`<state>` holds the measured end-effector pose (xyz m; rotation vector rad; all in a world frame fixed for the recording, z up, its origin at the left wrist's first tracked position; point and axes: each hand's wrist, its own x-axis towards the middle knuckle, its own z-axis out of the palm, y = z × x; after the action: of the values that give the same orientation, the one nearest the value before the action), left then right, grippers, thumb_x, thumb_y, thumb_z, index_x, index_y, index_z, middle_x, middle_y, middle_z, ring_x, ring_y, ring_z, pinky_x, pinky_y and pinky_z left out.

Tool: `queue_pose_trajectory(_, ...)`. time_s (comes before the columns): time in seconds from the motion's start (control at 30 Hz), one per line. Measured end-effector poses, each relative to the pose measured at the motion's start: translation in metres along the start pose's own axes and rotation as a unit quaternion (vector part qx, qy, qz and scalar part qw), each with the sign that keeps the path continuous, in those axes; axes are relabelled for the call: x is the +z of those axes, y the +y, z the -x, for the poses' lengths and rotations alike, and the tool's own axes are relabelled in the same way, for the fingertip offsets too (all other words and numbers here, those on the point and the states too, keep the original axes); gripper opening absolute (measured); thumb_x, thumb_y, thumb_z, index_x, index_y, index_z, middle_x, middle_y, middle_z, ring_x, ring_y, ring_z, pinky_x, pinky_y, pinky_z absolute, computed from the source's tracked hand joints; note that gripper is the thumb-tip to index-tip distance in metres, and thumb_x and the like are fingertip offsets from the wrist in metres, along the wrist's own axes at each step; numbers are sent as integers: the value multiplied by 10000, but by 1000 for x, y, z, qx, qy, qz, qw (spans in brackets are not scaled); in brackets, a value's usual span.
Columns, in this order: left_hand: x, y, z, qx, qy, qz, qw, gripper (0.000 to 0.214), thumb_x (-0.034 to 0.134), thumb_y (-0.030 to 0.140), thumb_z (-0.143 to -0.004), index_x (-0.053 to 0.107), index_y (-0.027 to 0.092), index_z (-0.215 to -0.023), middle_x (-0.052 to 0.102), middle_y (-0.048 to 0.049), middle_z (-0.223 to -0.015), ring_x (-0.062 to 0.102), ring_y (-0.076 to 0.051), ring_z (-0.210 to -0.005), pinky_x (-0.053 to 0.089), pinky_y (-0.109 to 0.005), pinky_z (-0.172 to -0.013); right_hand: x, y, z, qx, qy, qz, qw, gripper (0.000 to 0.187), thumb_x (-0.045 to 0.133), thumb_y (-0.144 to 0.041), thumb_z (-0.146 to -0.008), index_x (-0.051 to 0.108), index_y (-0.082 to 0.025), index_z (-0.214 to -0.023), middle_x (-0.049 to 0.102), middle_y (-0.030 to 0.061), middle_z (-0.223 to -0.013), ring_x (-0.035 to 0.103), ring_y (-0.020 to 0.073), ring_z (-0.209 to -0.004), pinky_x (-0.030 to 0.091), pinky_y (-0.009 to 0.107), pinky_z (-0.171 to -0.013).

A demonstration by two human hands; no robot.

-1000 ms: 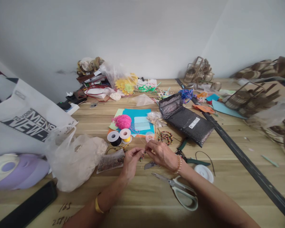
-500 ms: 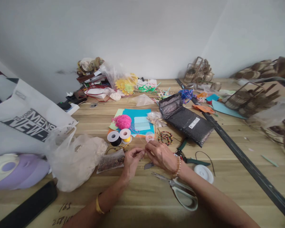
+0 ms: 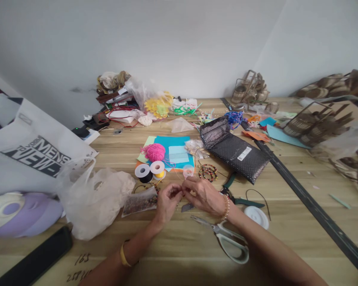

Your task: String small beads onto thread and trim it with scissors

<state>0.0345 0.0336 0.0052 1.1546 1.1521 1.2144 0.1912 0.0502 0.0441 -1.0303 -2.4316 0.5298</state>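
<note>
My left hand (image 3: 168,203) and my right hand (image 3: 205,195) meet fingertip to fingertip above the table, both pinched closed. What lies between the fingers is too small and hidden to name. Touching or close beside my left hand is a clear bag of dark mixed beads (image 3: 139,201). Beyond the fingers stand a small clear spool (image 3: 188,171), a black-thread spool (image 3: 143,173) and a yellow-thread spool (image 3: 157,170). Beaded bracelets (image 3: 208,172) lie past my right hand. Under my right wrist are green-handled pliers (image 3: 248,203), and nearer me lie scissors (image 3: 231,247) with pale handles.
Pink yarn (image 3: 155,152) rests on blue sheets (image 3: 174,141). A black bubble mailer (image 3: 240,155) lies at right, a white round spool (image 3: 256,217) nearer. Left are a plastic bag (image 3: 95,202), a phone-like black slab (image 3: 32,258) and a large printed bag (image 3: 32,139). Small baskets (image 3: 306,123) stand far right.
My left fingers have shifted slightly and curled in closer to my right fingertips. My right hand has moved a little to the right. The things on the table stay put.
</note>
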Motion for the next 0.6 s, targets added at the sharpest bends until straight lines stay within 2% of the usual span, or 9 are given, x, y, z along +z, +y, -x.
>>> queue_pose_trajectory(0.13, -3, -3, -1, -4, 1, -33, 999, 81, 683, 212, -641, 657, 135, -643, 647, -27, -625, 561, -131, -590, 444, -227, -577, 0, 0, -1, 1, 9, -22, 1000, 105, 505, -108, -852, 576, -159, -795, 603, 36, -766, 554, 128, -677, 389, 217, -618)
queue_pose_trajectory(0.33, -7, -4, -5, -25, 5, 1, 1000, 130, 720, 252, -619, 679, 134, -655, 652, -21, -610, 548, -123, -565, 439, -226, -557, 2, 6, -2, 30, 28, -70, 997, 65, 517, -115, -848, 553, -162, -821, 616, 21, -719, 554, 117, -621, 399, 204, -577)
queue_pose_trajectory(0.47, -7, 1, -6, -26, 15, 1, 1000, 122, 708, 252, -639, 676, 136, -655, 642, -15, -614, 533, -115, -570, 433, -219, -557, 2, 10, -3, 50, 18, -100, 994, 67, 537, -139, -841, 533, -161, -904, 605, -5, -687, 533, 99, -561, 390, 191, -539)
queue_pose_trajectory(0.6, -8, 1, -7, -21, 22, 1, 1000, 123, 706, 253, -645, 669, 136, -659, 644, -11, -627, 536, -115, -590, 433, -222, -586, 1, 12, -5, 64, 16, -104, 992, 54, 554, -170, -842, 559, -157, -894, 599, -8, -679, 525, 100, -563, 386, 191, -532)
